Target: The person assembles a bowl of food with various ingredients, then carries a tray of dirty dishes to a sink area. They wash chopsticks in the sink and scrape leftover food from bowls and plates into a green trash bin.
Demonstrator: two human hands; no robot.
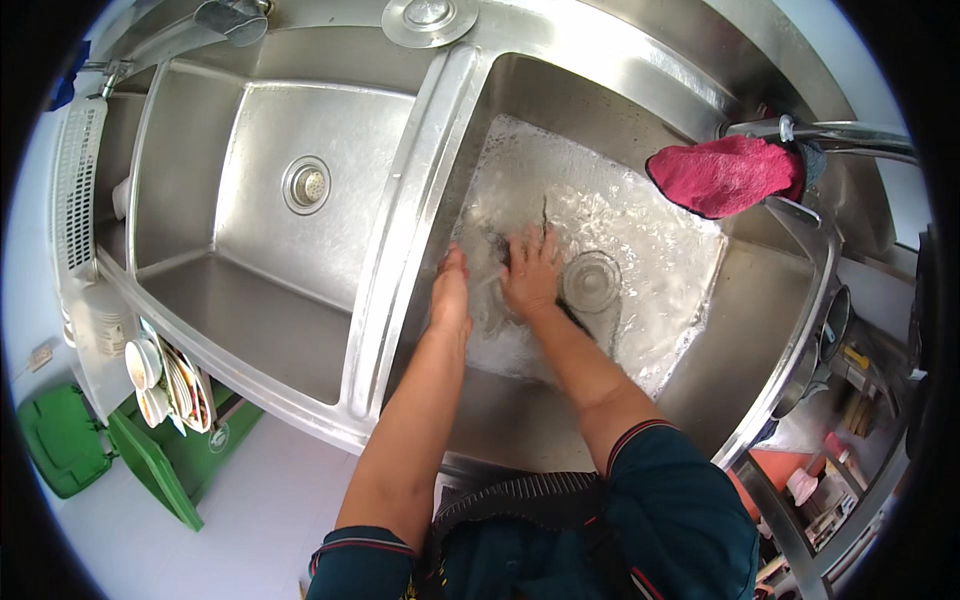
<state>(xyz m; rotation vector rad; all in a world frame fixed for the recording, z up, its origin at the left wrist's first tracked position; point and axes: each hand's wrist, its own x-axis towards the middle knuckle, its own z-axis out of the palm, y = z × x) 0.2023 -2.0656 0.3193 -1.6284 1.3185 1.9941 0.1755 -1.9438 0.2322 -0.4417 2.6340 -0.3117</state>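
Cloudy water (517, 157) with fine bubbles covers the floor of the right basin of a stainless steel double sink (420, 217). My right hand (532, 274) lies palm down in that water, its fingers spread and nothing seen in it. Just right of it, the round drain fitting (591, 281) shows through the water. My left hand (450, 292) is turned edge-on close to the basin's left wall, at the water's edge. Its fingertips and palm are partly hidden, and no held object shows. Dark marks beside the right hand are too blurred to name.
A red cloth (724, 176) hangs by the faucet pipe (847, 135). The left basin has a drain strainer (306, 185). A metal lid-like disc (429, 11) sits on the back ledge. Stacked bowls and plates (169, 379) stand lower left, near a green bin (154, 465) and a white plastic basket (77, 180).
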